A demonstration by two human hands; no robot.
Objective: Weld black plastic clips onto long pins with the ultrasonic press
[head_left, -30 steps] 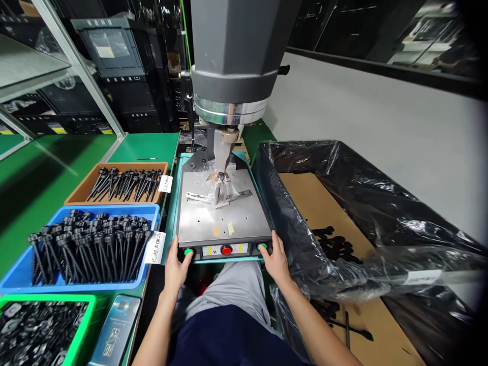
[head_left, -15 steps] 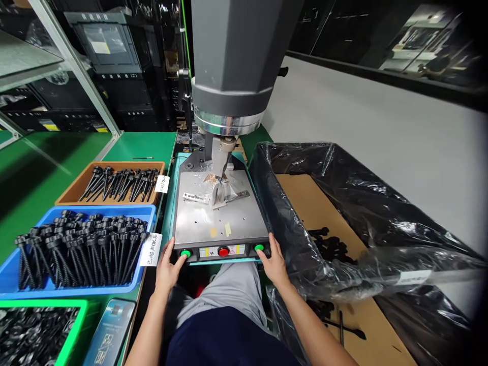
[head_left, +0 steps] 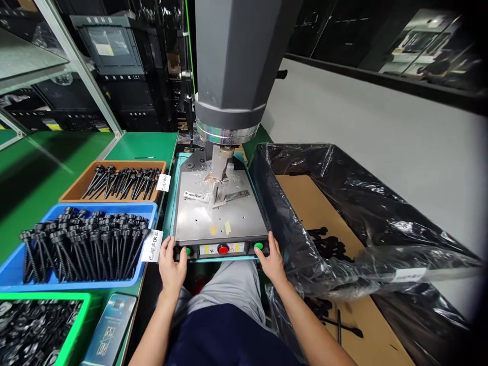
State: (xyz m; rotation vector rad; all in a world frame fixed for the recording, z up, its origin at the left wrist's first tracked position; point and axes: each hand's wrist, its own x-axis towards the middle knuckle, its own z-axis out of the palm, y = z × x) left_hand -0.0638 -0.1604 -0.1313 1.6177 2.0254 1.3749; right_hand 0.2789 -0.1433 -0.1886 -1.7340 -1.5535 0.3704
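Left hand [head_left: 171, 269]: one, thumb and fingers apart, at the near left corner of the machine base [head_left: 204, 223]; thumb against the left green button [head_left: 188, 251], partly covering it.
Right hand [head_left: 272, 262]: one, thumb and fingers apart, at the near right corner; thumb at the lower edge of the right green button [head_left: 258, 246]. Whether either button is pressed: cannot tell.
Red button [head_left: 223, 249]: one, between the hands.
Metal fixture [head_left: 218, 195]: one, on the base, ahead of and between the hands; grey machine head [head_left: 232, 61] above, its metal horn [head_left: 220, 162] reaching down to the fixture. Contact unclear.
Blue tray [head_left: 13, 267]: left of the left hand, on the green counter [head_left: 145, 142]; filled with black stemmed parts [head_left: 87, 249].
Brown tray [head_left: 72, 190]: farther ahead of that hand; similar parts.
Green bin [head_left: 82, 320]: left of the left forearm; small black pieces.
Film-lined box [head_left: 343, 168]: right of the right hand; black parts inside.
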